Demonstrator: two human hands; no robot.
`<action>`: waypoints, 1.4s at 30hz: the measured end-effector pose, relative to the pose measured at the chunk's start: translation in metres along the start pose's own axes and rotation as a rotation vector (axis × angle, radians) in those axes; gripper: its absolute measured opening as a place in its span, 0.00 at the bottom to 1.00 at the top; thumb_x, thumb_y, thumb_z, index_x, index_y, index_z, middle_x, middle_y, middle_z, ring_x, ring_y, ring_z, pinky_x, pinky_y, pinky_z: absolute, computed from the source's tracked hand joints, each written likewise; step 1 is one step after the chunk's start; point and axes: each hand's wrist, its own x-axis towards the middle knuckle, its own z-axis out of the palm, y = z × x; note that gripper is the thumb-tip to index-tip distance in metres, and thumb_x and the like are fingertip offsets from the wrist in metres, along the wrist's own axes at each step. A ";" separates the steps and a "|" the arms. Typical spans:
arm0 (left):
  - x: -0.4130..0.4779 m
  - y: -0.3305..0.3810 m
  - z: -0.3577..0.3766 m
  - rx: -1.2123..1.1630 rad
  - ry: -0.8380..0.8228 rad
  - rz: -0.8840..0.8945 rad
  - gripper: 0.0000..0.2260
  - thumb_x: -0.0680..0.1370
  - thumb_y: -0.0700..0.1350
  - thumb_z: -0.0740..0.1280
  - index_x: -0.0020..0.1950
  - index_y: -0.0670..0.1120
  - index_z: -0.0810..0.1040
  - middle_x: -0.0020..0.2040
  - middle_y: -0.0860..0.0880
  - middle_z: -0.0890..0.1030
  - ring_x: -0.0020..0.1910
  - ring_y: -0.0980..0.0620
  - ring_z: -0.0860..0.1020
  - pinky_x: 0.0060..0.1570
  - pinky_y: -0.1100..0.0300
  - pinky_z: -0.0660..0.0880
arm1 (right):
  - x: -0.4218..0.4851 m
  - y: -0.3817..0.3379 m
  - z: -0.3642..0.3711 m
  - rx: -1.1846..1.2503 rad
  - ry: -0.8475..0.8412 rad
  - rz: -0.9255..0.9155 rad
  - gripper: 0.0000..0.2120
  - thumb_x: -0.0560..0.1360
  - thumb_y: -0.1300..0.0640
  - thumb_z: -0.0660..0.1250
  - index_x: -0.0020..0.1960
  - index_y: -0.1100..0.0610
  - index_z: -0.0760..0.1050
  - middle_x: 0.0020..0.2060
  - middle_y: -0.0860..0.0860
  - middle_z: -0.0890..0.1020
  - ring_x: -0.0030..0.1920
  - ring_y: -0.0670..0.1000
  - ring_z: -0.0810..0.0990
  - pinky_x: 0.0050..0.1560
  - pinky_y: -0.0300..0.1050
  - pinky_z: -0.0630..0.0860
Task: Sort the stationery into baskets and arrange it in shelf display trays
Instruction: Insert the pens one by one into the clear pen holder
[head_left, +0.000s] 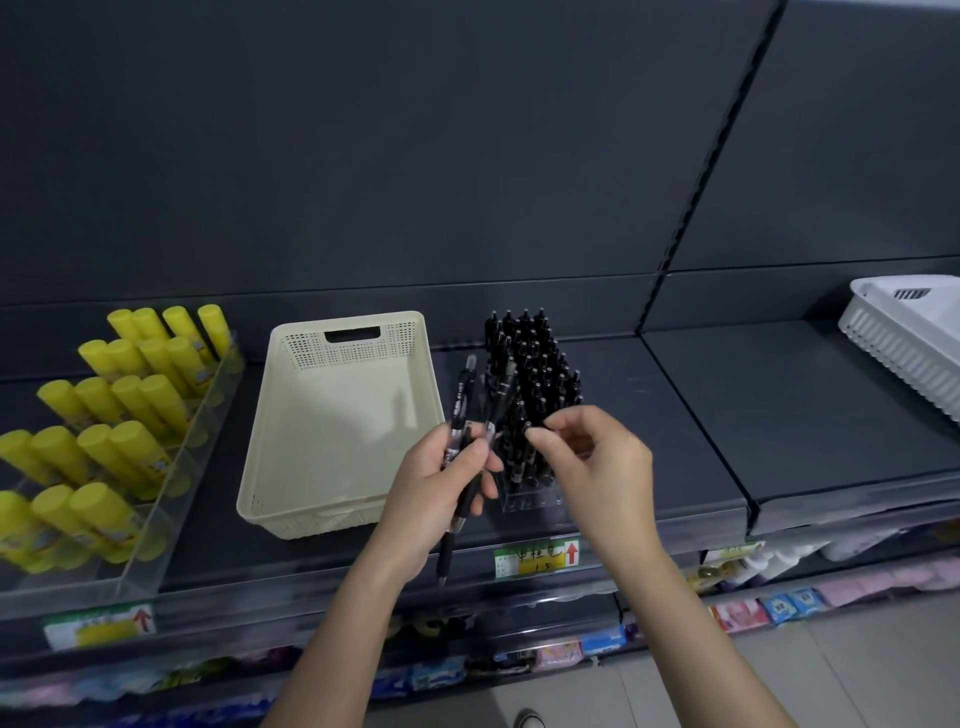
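Left grip (447, 483) holds several black pens (460, 410). Right grip (597, 457) pinches a pen top (529, 427) in the clear display tray (530, 501).

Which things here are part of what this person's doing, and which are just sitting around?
Part of the job: loose black pens in the left hand; right hand pinching one of the racked pens; clear pen tray; cream basket.
Just there: yellow glue sticks; white basket; price label; packets on the lower shelves.
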 end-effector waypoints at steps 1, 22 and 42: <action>0.000 0.001 0.002 -0.004 -0.046 -0.001 0.05 0.76 0.49 0.65 0.48 0.55 0.80 0.41 0.49 0.83 0.34 0.50 0.78 0.30 0.58 0.72 | 0.002 -0.005 -0.002 0.067 -0.025 0.030 0.04 0.71 0.53 0.73 0.41 0.53 0.79 0.33 0.44 0.80 0.35 0.41 0.77 0.37 0.31 0.73; 0.007 -0.002 -0.001 0.085 0.067 -0.019 0.14 0.80 0.43 0.61 0.56 0.61 0.78 0.33 0.54 0.76 0.32 0.56 0.73 0.35 0.62 0.71 | 0.012 0.001 -0.014 0.005 0.038 0.004 0.04 0.72 0.57 0.72 0.47 0.54 0.82 0.37 0.43 0.83 0.39 0.40 0.81 0.41 0.29 0.76; 0.002 0.001 0.002 0.009 0.148 0.006 0.10 0.81 0.47 0.62 0.45 0.62 0.78 0.36 0.53 0.81 0.27 0.55 0.74 0.24 0.64 0.67 | 0.003 0.026 0.008 -0.206 -0.086 -0.078 0.09 0.74 0.58 0.71 0.40 0.63 0.78 0.33 0.55 0.80 0.36 0.54 0.79 0.39 0.50 0.76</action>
